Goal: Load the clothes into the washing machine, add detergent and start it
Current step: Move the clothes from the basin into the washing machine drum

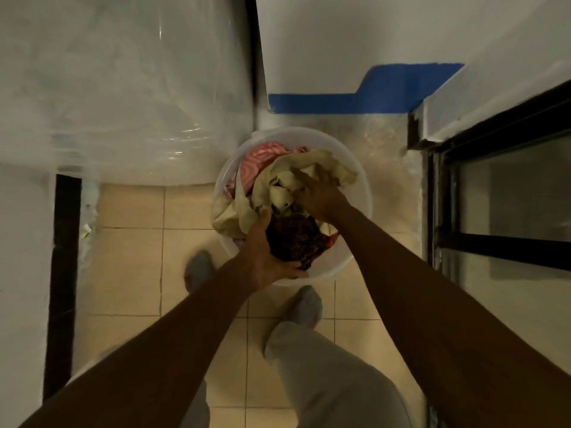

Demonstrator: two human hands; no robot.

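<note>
Both forearms stretched down to the clothes [278,193], three pieces showing: cream [272,183], pink-striped [258,159] and maroon [293,239], heaped in one white basin [362,186] on the tiled floor [129,267]. The left hand [265,257] curled round the maroon piece, gripping it near the rim. The right hand [321,199] lay on the cream piece, blurred; whether it gripped could not be told. Two shoes [197,267] stood just beside the basin.
</note>
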